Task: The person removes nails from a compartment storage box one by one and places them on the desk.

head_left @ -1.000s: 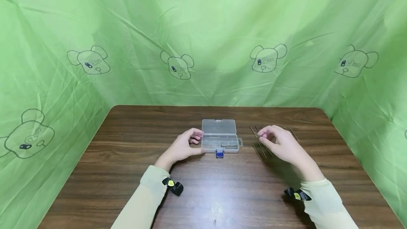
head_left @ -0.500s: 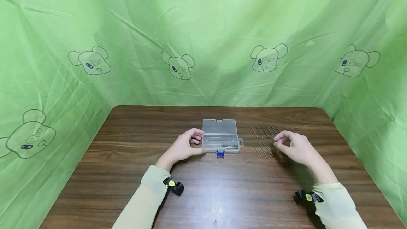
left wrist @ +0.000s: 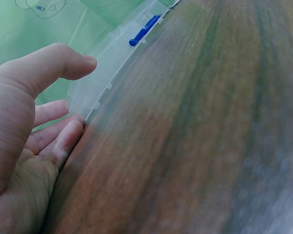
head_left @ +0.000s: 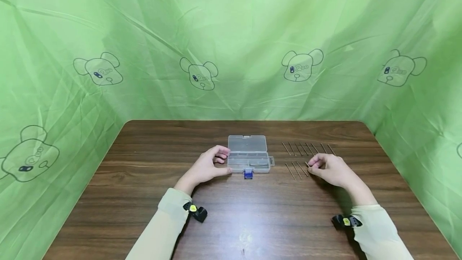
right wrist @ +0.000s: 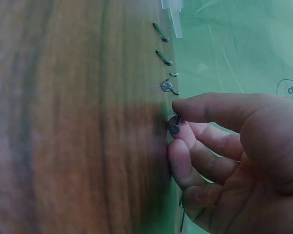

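Note:
A clear plastic compartment box (head_left: 249,162) with its lid (head_left: 247,143) raised lies at the table's middle; a few nails (head_left: 258,165) are in its front right compartment. My left hand (head_left: 207,165) holds the box's left end, thumb at the near corner and fingers at the side. In the left wrist view, fingertips (left wrist: 74,127) touch the box's corner. To the right, my right hand (head_left: 332,170) pinches a nail (right wrist: 174,127) between thumb and fingers, low over the table. Left of it lie three nails (head_left: 296,170) in the near row.
A far row of several nails (head_left: 306,149) lies slanted behind the right hand. The box's blue latch (head_left: 248,174) hangs at its front, and a clear hanging tab (head_left: 271,161) juts from its right side. Green fabric (head_left: 231,91) surrounds the wooden table (head_left: 231,220).
My right hand has moved right from beside the box, then slightly nearer, and now pinches a nail at the near row's right end. My left hand stays on the box.

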The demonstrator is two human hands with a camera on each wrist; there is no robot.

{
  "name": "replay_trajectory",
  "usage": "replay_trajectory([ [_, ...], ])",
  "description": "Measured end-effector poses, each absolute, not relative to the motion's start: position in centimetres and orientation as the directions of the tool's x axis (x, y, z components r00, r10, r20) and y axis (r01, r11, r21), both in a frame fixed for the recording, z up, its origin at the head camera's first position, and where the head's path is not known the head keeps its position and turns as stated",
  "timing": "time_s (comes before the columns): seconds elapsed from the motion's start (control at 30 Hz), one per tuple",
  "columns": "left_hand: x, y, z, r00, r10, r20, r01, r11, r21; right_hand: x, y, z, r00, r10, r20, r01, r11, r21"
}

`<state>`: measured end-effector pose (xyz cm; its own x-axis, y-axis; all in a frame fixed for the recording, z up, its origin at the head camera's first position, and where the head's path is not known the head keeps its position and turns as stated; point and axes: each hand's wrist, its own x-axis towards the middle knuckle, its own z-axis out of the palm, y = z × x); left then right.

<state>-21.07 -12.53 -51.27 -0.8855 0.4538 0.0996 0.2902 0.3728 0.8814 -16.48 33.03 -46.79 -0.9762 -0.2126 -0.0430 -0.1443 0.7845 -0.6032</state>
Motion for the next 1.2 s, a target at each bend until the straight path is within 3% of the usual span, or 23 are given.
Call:
replay_trajectory([
  [1.2,-21.09,-12.52,-51.06,-0.885,0.454,0.107,0.297,0.372,0.879,-16.52,32.66,-47.23,-0.977,-0.212,-0.023,-0.16,0.799,-0.58],
])
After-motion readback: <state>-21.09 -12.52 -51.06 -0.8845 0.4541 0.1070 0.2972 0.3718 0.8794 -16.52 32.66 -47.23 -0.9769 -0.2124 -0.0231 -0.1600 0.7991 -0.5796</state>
